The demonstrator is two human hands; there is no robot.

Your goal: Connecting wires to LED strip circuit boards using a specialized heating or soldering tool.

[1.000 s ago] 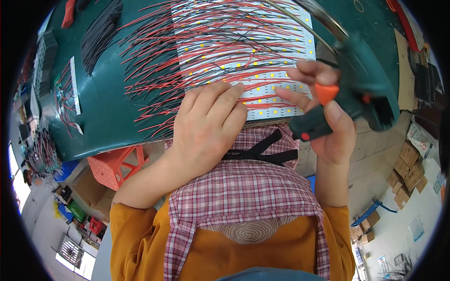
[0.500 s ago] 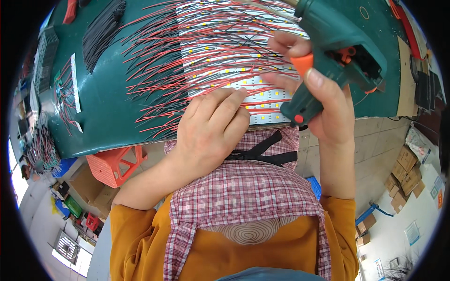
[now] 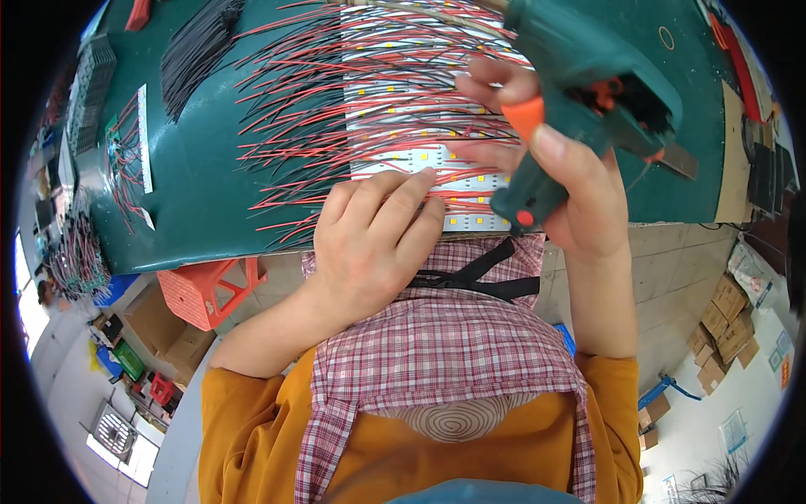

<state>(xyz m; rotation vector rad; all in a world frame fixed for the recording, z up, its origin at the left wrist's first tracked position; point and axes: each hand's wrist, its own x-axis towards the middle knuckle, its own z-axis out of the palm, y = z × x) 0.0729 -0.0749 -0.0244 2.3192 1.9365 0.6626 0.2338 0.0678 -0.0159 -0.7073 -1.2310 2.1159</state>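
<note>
A green hot glue gun (image 3: 579, 126) with an orange trigger is in my right hand (image 3: 579, 181), whose fingers wrap its handle. The gun is tilted up and leftward, its front end at the top edge of the view. Below lie white LED strip boards (image 3: 403, 158) with yellow LEDs, set side by side. Red and black wires (image 3: 285, 151) fan leftward across them. My left hand (image 3: 369, 223) rests palm down on the near boards, fingers bent and slightly apart, fingertips on wires. Its thumb is hidden.
A bundle of black wires (image 3: 193, 55) lies at the back left of the green tabletop (image 3: 201, 193). Nearby are a wired LED strip (image 3: 143, 139) and a stack of grey parts (image 3: 88, 76). A flat metal piece (image 3: 678, 161) lies right. An orange stool (image 3: 206, 290) stands below the table's edge.
The glue gun and my right hand have shifted slightly left and down over the boards. My left hand stays on the wires, and the whole view has moved a little.
</note>
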